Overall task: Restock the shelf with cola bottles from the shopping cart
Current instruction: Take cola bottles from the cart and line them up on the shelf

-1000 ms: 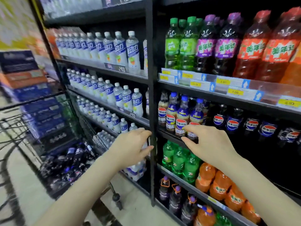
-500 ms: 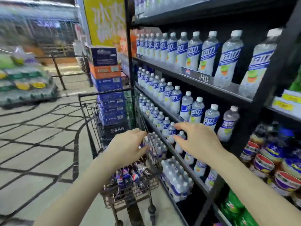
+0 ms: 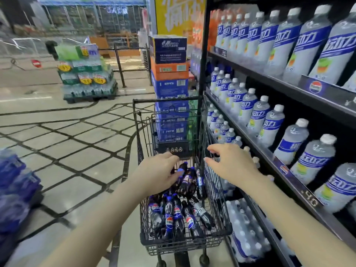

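A black wire shopping cart (image 3: 215, 191) stands beside the shelf, with several dark cola bottles (image 3: 177, 216) with blue caps lying in its basket. My left hand (image 3: 156, 176) hovers over the upper bottles, fingers loosely spread and holding nothing; whether its fingertips touch a blue cap is unclear. Above the cart's right rim, my right hand (image 3: 231, 164) is open with fingers spread and empty. The black shelf (image 3: 285, 166) on the right holds rows of pale bottles with blue labels; no cola section shows in this view.
A stack of blue and orange cartons (image 3: 169, 78) stands just behind the cart. Shrink-wrapped water packs (image 3: 246, 230) lie on the floor under the shelf. A pallet of bottled water (image 3: 86, 74) sits across the tiled aisle, and blue packs (image 3: 15, 187) at the left edge.
My view has swung left from the cola shelf to the cart. Both hands, empty, have moved from the shelf to above the cart basket.
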